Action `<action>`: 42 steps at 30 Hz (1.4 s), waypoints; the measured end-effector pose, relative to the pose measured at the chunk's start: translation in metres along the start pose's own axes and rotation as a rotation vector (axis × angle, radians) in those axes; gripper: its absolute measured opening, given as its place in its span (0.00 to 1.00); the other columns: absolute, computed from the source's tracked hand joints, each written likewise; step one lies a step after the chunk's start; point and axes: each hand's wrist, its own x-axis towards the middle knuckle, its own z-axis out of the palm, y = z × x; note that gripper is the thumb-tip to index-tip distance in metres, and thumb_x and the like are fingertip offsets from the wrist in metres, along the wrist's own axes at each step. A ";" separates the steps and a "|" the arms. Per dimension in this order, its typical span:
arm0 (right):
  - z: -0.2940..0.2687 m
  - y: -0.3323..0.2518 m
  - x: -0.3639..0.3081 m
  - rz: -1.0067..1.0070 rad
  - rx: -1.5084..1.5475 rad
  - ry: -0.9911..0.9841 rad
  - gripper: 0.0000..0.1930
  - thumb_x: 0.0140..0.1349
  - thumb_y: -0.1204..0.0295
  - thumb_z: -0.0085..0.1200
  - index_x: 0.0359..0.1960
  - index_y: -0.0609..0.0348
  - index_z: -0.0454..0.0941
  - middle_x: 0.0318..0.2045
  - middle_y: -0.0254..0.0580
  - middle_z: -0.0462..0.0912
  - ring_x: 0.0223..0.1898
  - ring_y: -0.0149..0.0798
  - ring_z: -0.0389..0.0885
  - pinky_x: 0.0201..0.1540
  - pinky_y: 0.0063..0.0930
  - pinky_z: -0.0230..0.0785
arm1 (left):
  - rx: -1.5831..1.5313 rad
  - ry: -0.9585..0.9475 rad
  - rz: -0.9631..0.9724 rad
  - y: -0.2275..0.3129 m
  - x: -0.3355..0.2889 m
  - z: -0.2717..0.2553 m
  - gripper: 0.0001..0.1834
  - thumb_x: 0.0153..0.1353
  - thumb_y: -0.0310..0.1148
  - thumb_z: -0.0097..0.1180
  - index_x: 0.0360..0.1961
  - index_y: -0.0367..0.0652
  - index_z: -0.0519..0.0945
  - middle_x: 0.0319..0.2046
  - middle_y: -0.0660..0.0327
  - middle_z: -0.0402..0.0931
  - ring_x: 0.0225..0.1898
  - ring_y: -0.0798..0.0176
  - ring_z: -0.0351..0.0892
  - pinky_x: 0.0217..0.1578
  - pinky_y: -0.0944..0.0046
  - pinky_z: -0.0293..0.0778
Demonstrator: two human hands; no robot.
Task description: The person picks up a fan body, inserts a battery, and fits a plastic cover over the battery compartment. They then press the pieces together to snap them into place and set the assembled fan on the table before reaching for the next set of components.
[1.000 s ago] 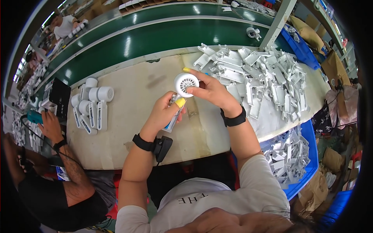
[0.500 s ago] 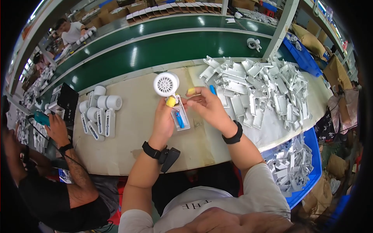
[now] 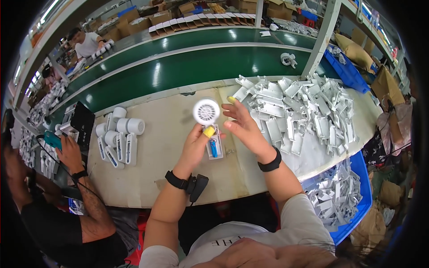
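Note:
My left hand (image 3: 193,145) is closed round a white handheld fan (image 3: 206,111) with a round slotted grille. The fan's handle (image 3: 215,149) lies open toward me and shows a blue cylindrical battery (image 3: 213,148) and thin wires inside. Yellow wrapping covers my left thumb and a right fingertip. Just right of the fan, my right hand (image 3: 243,125) has its fingers apart and holds nothing. Beyond it spreads a heap of white plastic handle shells (image 3: 295,107).
Several white fan units (image 3: 118,138) stand on the table at left, near a black box (image 3: 81,120). At far left a co-worker's hand (image 3: 69,154) holds a teal tool (image 3: 52,140). A blue bin (image 3: 367,192) of white parts sits low right. A green conveyor (image 3: 178,62) runs behind.
My right hand has drawn back from the fan's handle, its fingers opening out. The fan in my left hand has shifted and turned a little to the right.

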 end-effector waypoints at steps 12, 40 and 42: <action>-0.017 -0.014 0.008 0.263 0.437 -0.145 0.36 0.46 0.76 0.60 0.59 0.63 0.58 0.49 0.41 0.72 0.50 0.36 0.72 0.53 0.28 0.65 | -0.018 -0.114 -0.312 0.018 -0.004 0.000 0.14 0.55 0.30 0.42 0.42 0.38 0.68 0.27 0.56 0.74 0.23 0.64 0.75 0.25 0.68 0.71; -0.021 -0.012 0.010 0.299 0.478 -0.211 0.38 0.46 0.81 0.60 0.61 0.60 0.57 0.51 0.39 0.70 0.52 0.36 0.71 0.54 0.28 0.64 | 0.110 -0.085 -0.278 0.020 -0.002 0.001 0.09 0.54 0.27 0.42 0.36 0.36 0.68 0.24 0.55 0.75 0.19 0.65 0.73 0.23 0.68 0.69; -0.020 -0.012 0.010 0.271 0.483 -0.222 0.33 0.48 0.82 0.58 0.58 0.59 0.60 0.51 0.37 0.70 0.53 0.35 0.70 0.55 0.29 0.64 | -0.025 -0.098 -0.300 0.019 -0.001 -0.001 0.09 0.53 0.26 0.42 0.36 0.36 0.68 0.24 0.55 0.75 0.19 0.65 0.73 0.23 0.68 0.69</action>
